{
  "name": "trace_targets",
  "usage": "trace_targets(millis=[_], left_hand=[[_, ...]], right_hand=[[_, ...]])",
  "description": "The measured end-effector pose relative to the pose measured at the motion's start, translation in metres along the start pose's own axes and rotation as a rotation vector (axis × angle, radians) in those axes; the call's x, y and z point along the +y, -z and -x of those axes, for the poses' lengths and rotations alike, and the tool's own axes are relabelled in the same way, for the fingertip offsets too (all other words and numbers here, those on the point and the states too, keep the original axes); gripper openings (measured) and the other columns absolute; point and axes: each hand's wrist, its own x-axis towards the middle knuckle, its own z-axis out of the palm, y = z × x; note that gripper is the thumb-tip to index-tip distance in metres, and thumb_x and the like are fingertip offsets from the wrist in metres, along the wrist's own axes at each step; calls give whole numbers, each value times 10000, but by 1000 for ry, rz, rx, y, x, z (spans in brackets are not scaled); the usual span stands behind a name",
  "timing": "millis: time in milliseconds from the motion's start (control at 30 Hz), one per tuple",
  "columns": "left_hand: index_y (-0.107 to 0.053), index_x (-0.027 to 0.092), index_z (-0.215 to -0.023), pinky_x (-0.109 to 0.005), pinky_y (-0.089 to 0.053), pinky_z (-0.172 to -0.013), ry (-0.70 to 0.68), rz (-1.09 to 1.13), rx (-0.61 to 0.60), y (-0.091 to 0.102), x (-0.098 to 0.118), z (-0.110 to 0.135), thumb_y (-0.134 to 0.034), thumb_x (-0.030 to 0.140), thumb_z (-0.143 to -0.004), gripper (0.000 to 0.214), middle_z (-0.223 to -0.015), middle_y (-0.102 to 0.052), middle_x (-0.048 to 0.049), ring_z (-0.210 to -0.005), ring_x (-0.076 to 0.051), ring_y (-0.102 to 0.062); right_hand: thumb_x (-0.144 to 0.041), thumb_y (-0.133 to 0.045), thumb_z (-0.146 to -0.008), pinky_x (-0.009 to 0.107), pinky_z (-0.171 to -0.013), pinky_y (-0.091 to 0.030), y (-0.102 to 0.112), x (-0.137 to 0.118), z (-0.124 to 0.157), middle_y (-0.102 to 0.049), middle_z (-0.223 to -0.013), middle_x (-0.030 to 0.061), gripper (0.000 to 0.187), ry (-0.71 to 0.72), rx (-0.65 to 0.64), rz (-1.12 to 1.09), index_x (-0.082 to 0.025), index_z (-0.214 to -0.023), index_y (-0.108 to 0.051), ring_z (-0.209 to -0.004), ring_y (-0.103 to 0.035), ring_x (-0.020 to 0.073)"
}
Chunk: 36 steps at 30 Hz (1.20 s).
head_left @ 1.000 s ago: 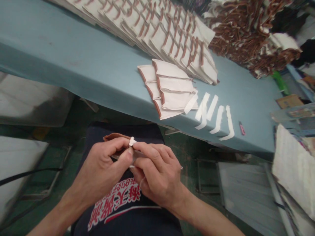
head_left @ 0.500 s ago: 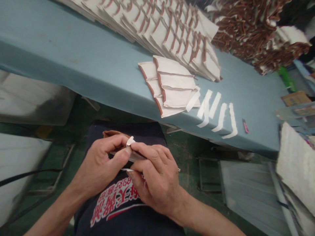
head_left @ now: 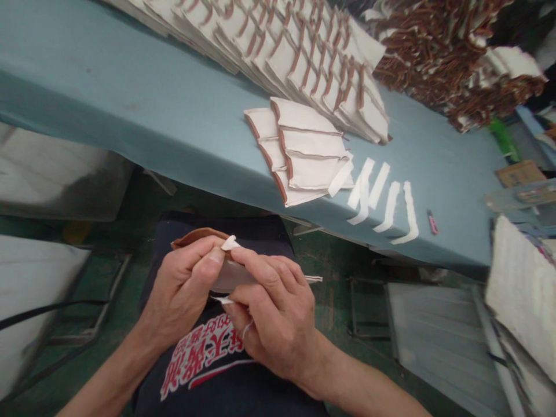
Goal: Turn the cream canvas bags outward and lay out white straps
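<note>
Over my lap, both hands pinch one small fabric piece [head_left: 230, 277], white with a brown edge [head_left: 195, 236]. My left hand [head_left: 185, 289] grips its left side between thumb and fingers. My right hand [head_left: 273, 310] is closed on its right side, fingertips touching the left thumb at a small white tab [head_left: 229, 243]. A thin white end [head_left: 313, 279] sticks out to the right of my right hand.
A blue-covered table [head_left: 130, 104] runs across ahead. On it lie a short stack of white brown-edged pieces [head_left: 304, 153], long overlapping rows of them [head_left: 278, 46], several white strips [head_left: 382, 200] and a small dark-red object [head_left: 432, 222]. A brown-and-white heap [head_left: 438, 52] lies far right.
The fabric piece has turned a little in my fingers, showing more of its white face and brown edge. The thin white end now shows further right. Both hands stay pinched together.
</note>
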Motion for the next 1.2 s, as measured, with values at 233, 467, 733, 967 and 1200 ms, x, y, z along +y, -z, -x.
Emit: trace_targets(millis=[233,467,733,967,1200], left_hand=[[-791,226,-891,-310,-507,-706,41,-46,-11,0,-6,7,-491,449,-1057,410,-831,-776,-18,-792,-225,-656],[-767,221,-761,-293,-486,-643,52,34,-5,2,-9,-1,-596,392,-953,308,-755,-746,5,-690,-196,-647],[-752,211,-670,-285,-462,-615,108,82,-18,1,-6,-6,-606,422,-894,341,-659,-704,8,-636,-180,-612],[-554,231,-549,-257,-364,-508,218,139,90,-12,-10,-7,-590,441,-787,320,-579,-521,29,-557,-135,-452],[-465,262,-601,-237,-294,-422,253,200,27,-17,-12,-11,-599,504,-854,375,-546,-394,71,-470,-107,-344]], right_hand=[[-245,-564,-1172,356,-1022,-635,1,2,0,-856,-1337,134,278,-11,11,4,-236,-929,-699,-1184,-794,212],[-223,-612,-1145,374,-1043,-674,-5,1,6,-849,-1372,146,264,13,-10,-31,-212,-914,-739,-1194,-780,229],[-179,-640,-1115,331,-1099,-672,-6,14,13,-869,-1328,105,270,174,-8,30,-202,-882,-775,-1183,-764,225],[-174,-624,-1132,340,-995,-648,-5,16,6,-818,-1438,111,256,252,-134,110,-195,-953,-805,-1088,-730,225],[-119,-626,-1115,352,-920,-628,-6,32,-1,-836,-1353,126,246,325,-110,48,-198,-941,-781,-969,-702,211]])
